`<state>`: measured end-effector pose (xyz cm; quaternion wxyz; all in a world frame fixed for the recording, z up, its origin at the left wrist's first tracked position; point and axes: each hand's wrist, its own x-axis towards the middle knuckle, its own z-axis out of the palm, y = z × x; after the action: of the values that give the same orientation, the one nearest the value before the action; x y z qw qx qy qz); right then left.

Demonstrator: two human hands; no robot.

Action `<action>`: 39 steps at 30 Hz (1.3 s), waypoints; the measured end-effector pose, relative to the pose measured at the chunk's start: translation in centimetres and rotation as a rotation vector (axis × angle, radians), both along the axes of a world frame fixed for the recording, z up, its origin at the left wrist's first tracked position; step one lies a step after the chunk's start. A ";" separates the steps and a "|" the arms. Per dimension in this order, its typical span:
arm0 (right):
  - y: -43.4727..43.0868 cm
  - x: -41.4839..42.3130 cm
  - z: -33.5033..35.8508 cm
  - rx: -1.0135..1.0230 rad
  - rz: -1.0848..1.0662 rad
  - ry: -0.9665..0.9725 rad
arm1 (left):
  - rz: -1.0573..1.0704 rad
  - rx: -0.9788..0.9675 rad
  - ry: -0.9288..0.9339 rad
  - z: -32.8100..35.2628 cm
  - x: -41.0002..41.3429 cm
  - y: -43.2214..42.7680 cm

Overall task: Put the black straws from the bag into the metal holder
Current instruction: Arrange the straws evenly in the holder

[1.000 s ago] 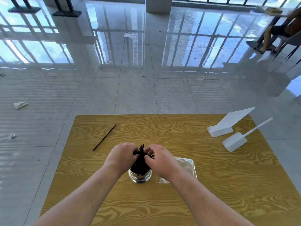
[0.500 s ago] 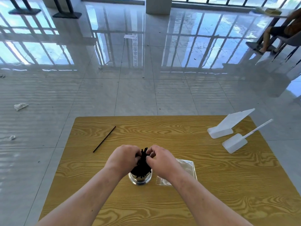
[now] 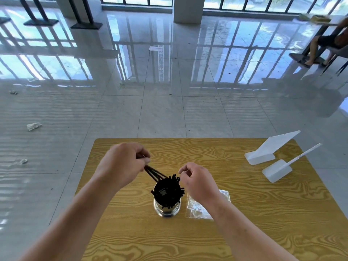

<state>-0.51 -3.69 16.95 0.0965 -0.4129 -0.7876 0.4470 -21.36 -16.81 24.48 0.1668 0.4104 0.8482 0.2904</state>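
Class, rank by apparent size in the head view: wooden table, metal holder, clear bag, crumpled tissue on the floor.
1. wooden table
2. metal holder and clear bag: alike, and the right arm hides part of the bag, so unranked
3. crumpled tissue, farther off
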 end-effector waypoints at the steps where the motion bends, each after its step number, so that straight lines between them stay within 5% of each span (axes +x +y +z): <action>1: 0.0 0.0 0.2 0.004 -0.012 0.013 | 0.040 0.070 -0.066 0.4 -0.5 -0.1; 4: 0.2 -0.1 1.3 -0.100 -0.073 0.115 | 0.173 0.363 -0.322 1.3 -1.5 -0.3; 7: 0.6 -0.4 3.0 -0.409 -0.015 0.252 | 0.243 0.578 -0.729 1.7 -1.1 -0.5; 11: 1.4 -1.2 5.1 -0.929 -0.038 0.544 | 0.229 0.556 -1.126 0.5 0.7 -0.4; 15: 2.3 -1.5 6.4 -0.591 -0.084 0.557 | 0.203 0.496 -1.270 -1.9 2.6 -0.4; 17: 2.5 -1.3 6.6 -0.338 -0.050 0.482 | 0.167 0.413 -1.157 -3.5 3.2 -0.7; 20: 2.4 -0.3 5.9 0.049 0.026 0.302 | 0.102 0.119 -0.666 -6.2 3.5 -1.6; 23: 1.2 0.1 4.2 0.227 0.120 0.161 | -0.072 -0.231 -0.295 -8.3 3.8 -2.8; 28: -1.3 -0.7 0.8 0.213 0.231 -0.142 | -0.200 -0.382 -0.140 -10.7 6.0 -3.0; 39: -1.4 1.1 -1.7 0.088 0.201 -0.176 | -0.371 -0.309 0.157 -12.2 8.1 -1.3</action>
<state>0.59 -5.11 15.25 -0.0002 -0.3651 -0.8493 0.3813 -13.30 -18.11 12.29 0.2115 0.5502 0.8029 0.0888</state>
